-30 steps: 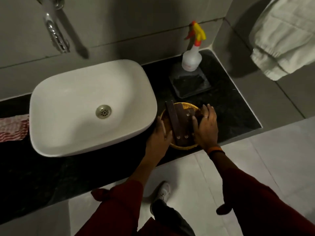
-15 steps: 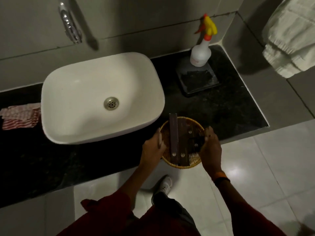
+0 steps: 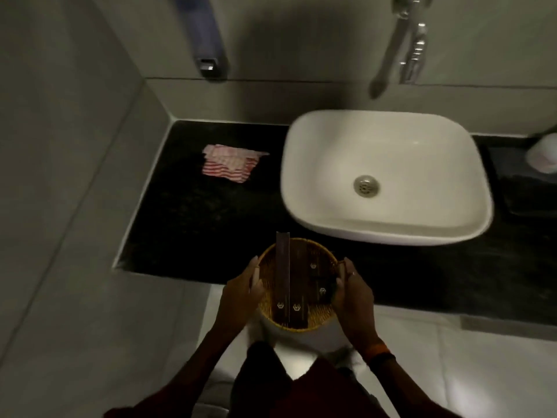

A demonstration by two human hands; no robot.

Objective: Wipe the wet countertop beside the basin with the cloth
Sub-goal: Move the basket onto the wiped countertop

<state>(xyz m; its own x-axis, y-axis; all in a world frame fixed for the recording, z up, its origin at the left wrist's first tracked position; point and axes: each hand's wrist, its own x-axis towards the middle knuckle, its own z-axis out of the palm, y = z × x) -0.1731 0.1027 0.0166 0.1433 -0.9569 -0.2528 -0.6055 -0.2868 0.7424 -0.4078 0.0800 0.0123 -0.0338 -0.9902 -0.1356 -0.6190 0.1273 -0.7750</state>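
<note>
A red-and-white striped cloth (image 3: 230, 165) lies folded on the black countertop (image 3: 193, 218), left of the white basin (image 3: 382, 176). I hold a round woven basket (image 3: 322, 318) with dark brown boxes in it, lifted over the counter's front edge, left of the basin's front corner. My left hand (image 3: 241, 294) grips its left rim and my right hand (image 3: 351, 292) grips its right rim. Neither hand touches the cloth, which sits well beyond the basket.
A chrome tap (image 3: 413, 46) sticks out of the wall above the basin. A wall dispenser (image 3: 205, 40) hangs over the left counter. At the far right edge are a dark tray (image 3: 524, 188) and the base of a spray bottle (image 3: 544, 156). Grey walls close the left side.
Both hands lifted the basket off the counter to the right of the basin and carried it leftward past the basin's front. The view swung left, bringing the cloth fully into sight.
</note>
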